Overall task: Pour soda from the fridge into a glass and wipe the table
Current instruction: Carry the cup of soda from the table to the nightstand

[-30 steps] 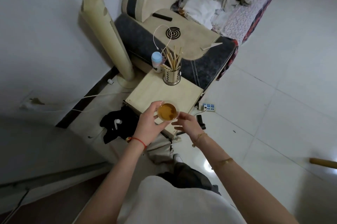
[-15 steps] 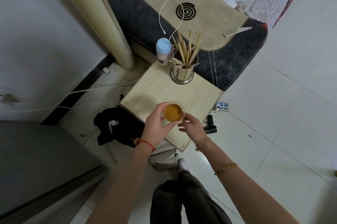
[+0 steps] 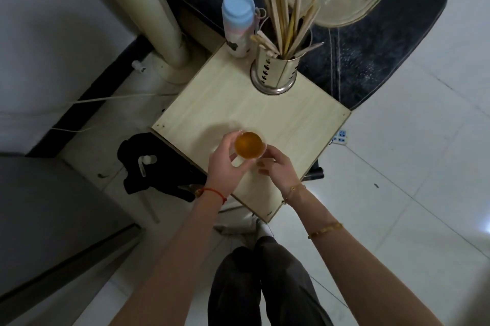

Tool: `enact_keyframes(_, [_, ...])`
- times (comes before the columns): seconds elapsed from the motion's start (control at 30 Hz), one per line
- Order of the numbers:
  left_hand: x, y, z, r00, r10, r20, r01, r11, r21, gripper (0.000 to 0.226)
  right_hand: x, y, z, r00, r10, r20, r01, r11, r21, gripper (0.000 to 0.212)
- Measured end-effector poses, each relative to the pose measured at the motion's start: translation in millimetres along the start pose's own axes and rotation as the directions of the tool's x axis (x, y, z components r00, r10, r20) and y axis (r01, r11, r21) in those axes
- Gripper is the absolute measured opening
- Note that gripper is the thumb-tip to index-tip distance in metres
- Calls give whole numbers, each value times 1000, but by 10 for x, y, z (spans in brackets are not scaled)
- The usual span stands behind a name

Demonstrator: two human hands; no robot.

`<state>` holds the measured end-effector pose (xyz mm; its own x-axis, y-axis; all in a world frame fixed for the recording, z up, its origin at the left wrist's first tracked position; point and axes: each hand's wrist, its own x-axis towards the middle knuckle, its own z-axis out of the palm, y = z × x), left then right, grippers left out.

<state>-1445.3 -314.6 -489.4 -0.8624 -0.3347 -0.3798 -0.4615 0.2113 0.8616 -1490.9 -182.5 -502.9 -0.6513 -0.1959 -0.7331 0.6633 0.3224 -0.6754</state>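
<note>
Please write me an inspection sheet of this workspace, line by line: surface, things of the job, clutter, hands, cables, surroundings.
Surface: small pale wooden table; no spill or cloth seen on it.
Job's things: glass full of amber drink, over the table's near part; soda bottle: nothing seen.
Clutter: metal holder of chopsticks and blue-capped bottle at the far edge.
Hands: left hand grips the glass; right hand touches its other side with its fingers.
Cables: white cable along the floor; power strip right of the table.
Surroundings: tower fan, dark cloth on the floor, pale tiles.
</note>
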Motion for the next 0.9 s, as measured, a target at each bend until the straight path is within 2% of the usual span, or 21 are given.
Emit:
enact_keyframes(0.43, [-29, -117, 41, 1000, 10, 24, -10, 1000, 3, 65, 55, 55, -19, 1000, 5, 4, -4, 996, -84, 43])
enact_keyframes(0.53, [-96, -84, -21, 1000, -12, 29, 10, 997, 79, 84, -19, 37, -42, 1000, -21, -14, 18, 983, -183, 45])
enact_keyframes(0.6, [-175, -14, -104, 998, -60, 33, 55, 991, 123, 87, -135, -27, -81, 999, -46, -28, 36, 959, -281, 45])
enact_keyframes(0.77, [-459, 277, -383, 997, -62, 46, 45, 952, 303, 77, -543, -302, -217, 994, -111, -20, 88, 876, -474, 44])
enact_keyframes(0.9, [-723, 608, -597, 998, -40, 38, 23, 927, 374, 67, -959, -563, -332, 983, -185, -1, 147, 784, -604, 46])
